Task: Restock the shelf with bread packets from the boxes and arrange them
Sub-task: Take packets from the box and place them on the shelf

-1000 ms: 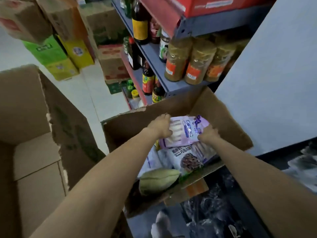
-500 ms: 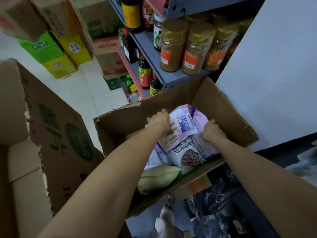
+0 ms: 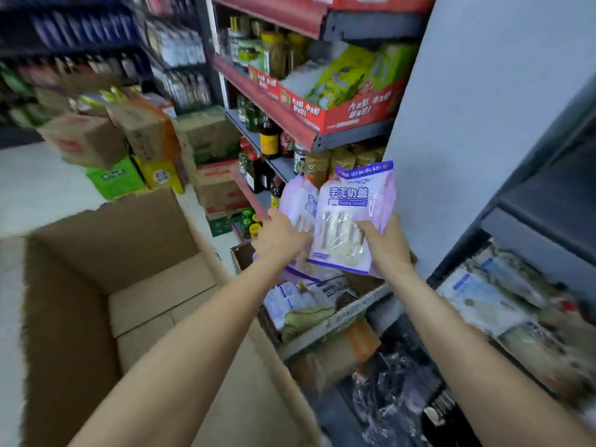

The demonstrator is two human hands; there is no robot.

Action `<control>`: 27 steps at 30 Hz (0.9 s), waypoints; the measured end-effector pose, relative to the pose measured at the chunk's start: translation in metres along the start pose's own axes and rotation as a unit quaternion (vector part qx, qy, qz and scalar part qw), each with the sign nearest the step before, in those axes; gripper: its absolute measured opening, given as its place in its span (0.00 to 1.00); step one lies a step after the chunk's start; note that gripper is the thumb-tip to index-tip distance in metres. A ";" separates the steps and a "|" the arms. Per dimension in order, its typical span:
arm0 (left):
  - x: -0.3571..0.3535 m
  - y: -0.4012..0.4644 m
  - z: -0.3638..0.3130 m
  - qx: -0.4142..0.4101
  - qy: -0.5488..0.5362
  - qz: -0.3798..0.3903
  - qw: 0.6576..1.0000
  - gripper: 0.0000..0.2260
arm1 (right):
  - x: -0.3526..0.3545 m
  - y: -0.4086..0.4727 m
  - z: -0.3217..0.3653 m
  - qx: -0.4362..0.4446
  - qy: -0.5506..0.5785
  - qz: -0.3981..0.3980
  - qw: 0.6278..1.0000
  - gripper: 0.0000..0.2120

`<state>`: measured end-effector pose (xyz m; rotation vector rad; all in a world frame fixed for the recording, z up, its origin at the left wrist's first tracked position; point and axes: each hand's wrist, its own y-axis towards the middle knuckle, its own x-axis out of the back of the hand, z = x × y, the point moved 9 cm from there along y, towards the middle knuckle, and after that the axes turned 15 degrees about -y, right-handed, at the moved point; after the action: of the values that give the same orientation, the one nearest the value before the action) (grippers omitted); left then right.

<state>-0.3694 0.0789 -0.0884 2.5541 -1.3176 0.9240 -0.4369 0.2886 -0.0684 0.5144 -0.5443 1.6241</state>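
Two purple bread packets (image 3: 346, 217) w/ blue print are held up above the open carton (image 3: 361, 312), upright, overlapping, the right one in front. Left hand (image 3: 283, 241) grips the lower left edge of the rear packet, fingers curled round it; right hand (image 3: 383, 243) grips the front packet's lower right side, thumb across its clear window. Hands are apart, one per side of the pair.

Carton below the packets holds more bread packets (image 3: 290, 301), white/blue & one greenish; carton is blurred. Left of the carton: a big empty cardboard box (image 3: 129, 269), flaps up. Right of the carton: low dark shelf (image 3: 529, 227) w/ bagged goods (image 3: 483, 295) lying flat, motion-blurred. Behind the packets: grey shelving (image 3: 280, 166) w/ sauce bottles (image 3: 269, 137), brown jars (image 3: 317, 166), a red display tray (image 3: 335, 114) of green snack bags. Stacked cartons (image 3: 106, 146) on the floor further left of the shelving.
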 end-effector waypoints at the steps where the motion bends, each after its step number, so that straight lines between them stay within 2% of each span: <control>1: 0.018 -0.021 -0.009 -0.024 -0.016 -0.015 0.999 0.32 | 0.013 -0.024 0.012 0.013 0.014 -0.001 1.000 0.18; 5: 0.082 -0.116 -0.052 -0.120 -0.081 -0.058 0.988 0.28 | 0.068 -0.117 0.053 0.066 0.082 -0.011 0.994 0.12; 8: 0.107 -0.182 -0.096 -0.203 -0.147 -0.047 0.967 0.24 | 0.126 -0.174 0.073 0.093 0.099 -0.073 0.988 0.22; 11: 0.113 -0.245 -0.144 -0.268 -0.209 -0.026 0.940 0.25 | 0.201 -0.231 0.086 0.135 0.090 -0.151 0.975 0.32; 13: 0.103 -0.286 -0.178 -0.300 -0.221 0.008 0.928 0.26 | 0.254 -0.270 0.081 0.149 0.093 -0.209 0.962 0.29; 17: 0.055 -0.380 -0.241 -0.364 -0.219 0.090 0.901 0.25 | 0.355 -0.349 0.029 0.101 0.124 -0.311 0.937 0.22; 20: 0.008 -0.451 -0.276 -0.396 -0.236 0.149 0.875 0.26 | 0.421 -0.410 -0.021 0.063 0.155 -0.394 0.904 0.10; 22: -0.027 -0.500 -0.297 -0.420 -0.236 0.193 0.855 0.27 | 0.461 -0.448 -0.063 0.024 0.172 -0.440 0.881 0.12; 25: -0.080 -0.575 -0.324 -0.449 -0.228 0.252 0.826 0.29 | 0.515 -0.501 -0.124 -0.022 0.183 -0.492 0.851 0.23; 27: -0.111 -0.621 -0.337 -0.458 -0.227 0.273 0.815 0.28 | 0.550 -0.534 -0.156 -0.034 0.189 -0.516 0.835 0.18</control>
<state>-0.0932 0.6619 0.2209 1.6601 -2.0077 -0.3402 0.0264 0.8689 0.1767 0.3154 0.0249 0.6176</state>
